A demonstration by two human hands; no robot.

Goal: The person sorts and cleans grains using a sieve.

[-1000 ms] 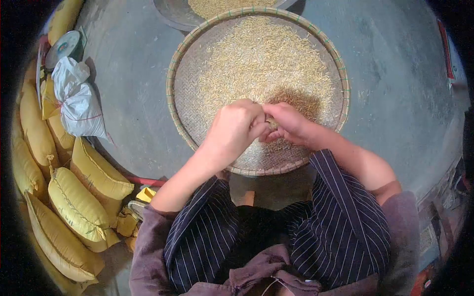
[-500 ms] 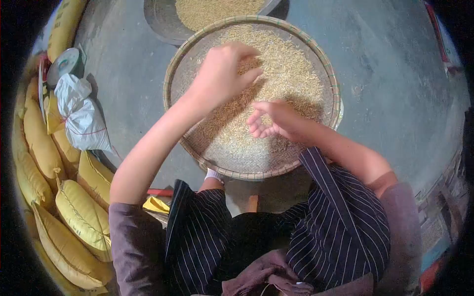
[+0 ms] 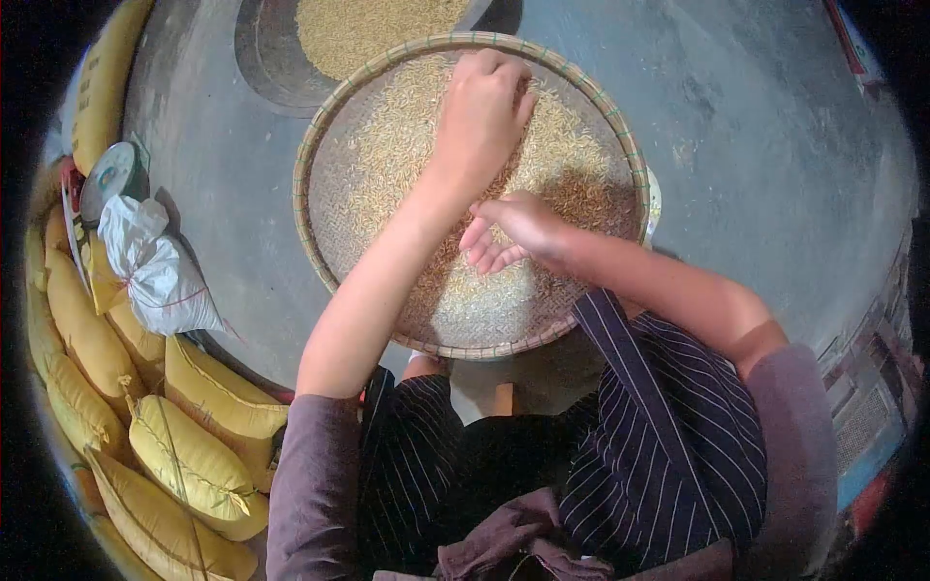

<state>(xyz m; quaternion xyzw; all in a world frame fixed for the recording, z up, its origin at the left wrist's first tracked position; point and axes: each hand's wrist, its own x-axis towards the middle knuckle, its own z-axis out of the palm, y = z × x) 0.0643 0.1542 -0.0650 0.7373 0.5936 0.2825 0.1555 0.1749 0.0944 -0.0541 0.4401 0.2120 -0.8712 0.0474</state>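
A round woven tray [image 3: 325, 261] with a bamboo rim sits in front of me, with pale unhusked grain [image 3: 572, 136] spread over it. My left hand [image 3: 484, 111] is over the upper middle of the tray, back up, fingers bent down toward the grain; the fingertips are mostly hidden, and what they hold cannot be made out. Nearer to me, over the middle of the tray, my right hand [image 3: 513, 232] is turned partly palm up, its fingers loosely curled and apart, with nothing visible in it.
Beyond the tray stands a wide metal basin [image 3: 266, 68] of grain. Stuffed yellow sacks [image 3: 189, 455] line the left side, along with a tied white plastic bag [image 3: 170, 276] and a round scale [image 3: 108, 179]. A low stool leg [image 3: 504, 399] shows below the tray.
My left hand has moved up and right over the tray, and its fingers have curled down. My right hand has shifted slightly left. The whole view has shifted a little.
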